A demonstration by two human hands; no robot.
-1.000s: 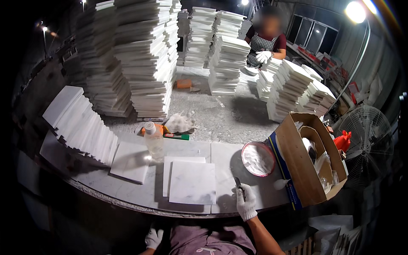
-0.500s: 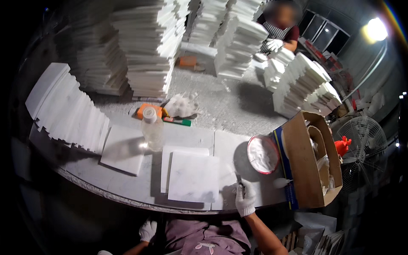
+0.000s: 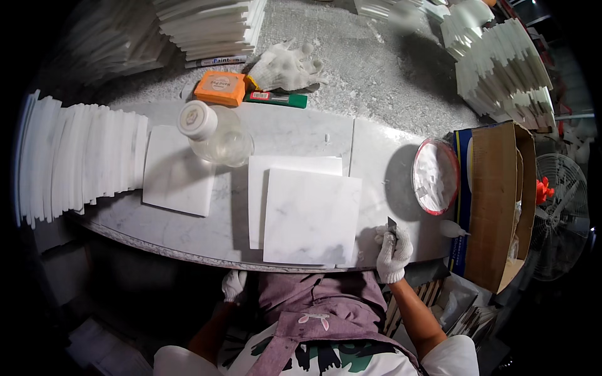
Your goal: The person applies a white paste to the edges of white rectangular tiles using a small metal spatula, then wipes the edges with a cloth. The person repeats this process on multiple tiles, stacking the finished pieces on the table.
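My right hand (image 3: 394,254), in a white knit glove, is closed around a small scraper (image 3: 392,223); its dark flat blade sticks up past the fingers and its handle is hidden. It is over the near part of the table, right of two overlapping white marble tiles, the upper tile (image 3: 312,216) partly covering the lower tile (image 3: 257,188). Beyond the hand is a red-rimmed bowl (image 3: 437,177) of white material. My left hand (image 3: 234,286), also gloved, is low at the table's front edge; its fingers are too hidden to read.
A clear bottle (image 3: 221,139) stands by another tile (image 3: 179,175), beside a row of upright tiles (image 3: 88,156). Behind are an orange box (image 3: 221,88), a green box (image 3: 276,99) and a loose glove (image 3: 285,67). At right are a squeeze bulb (image 3: 453,229), a cardboard box (image 3: 492,200) and a fan (image 3: 555,216).
The view has tipped down and closer to the table, so the person opposite is out of sight. My right hand still holds the scraper beside the tiles.
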